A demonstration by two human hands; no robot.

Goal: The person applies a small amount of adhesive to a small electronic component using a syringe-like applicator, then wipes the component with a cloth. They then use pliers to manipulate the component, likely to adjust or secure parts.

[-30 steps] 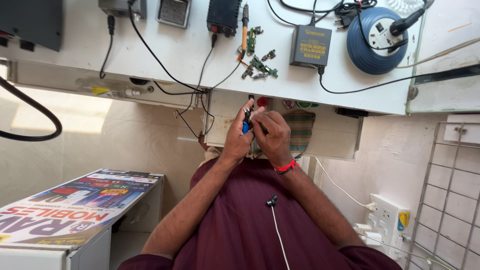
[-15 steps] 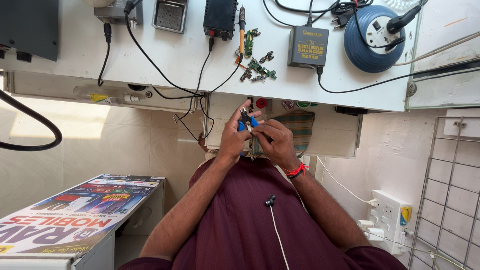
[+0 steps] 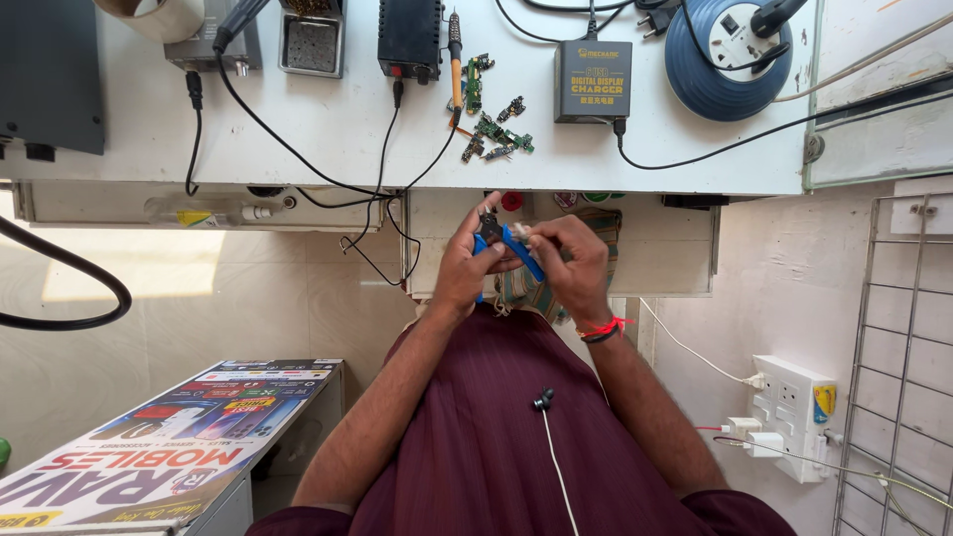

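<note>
In the head view both forearms reach forward from a maroon shirt and meet just below the edge of the white tabletop. The left hand is raised with its fingers curled; its grip is closed around the blue handles of a pair of small pliers, whose dark tip points up toward the tabletop edge. The right hand sits just beside it, wrist bent inward, thumb and forefinger pinched shut on a small pale part that touches the pliers' tip; the part is too small to tell its kind. A red thread band and a dark band ring the right wrist. The pliers and the part are held in the air between the two hands, in front of an open drawer.

On the tabletop lie one dark charger box, one round blue cable reel with a plug in it, one orange-handled soldering iron, and about six small green circuit boards scattered beside it. One black unit and one metal tray stand near the far edge. One white socket board hangs on the wall at right, with two plugs in it.
</note>
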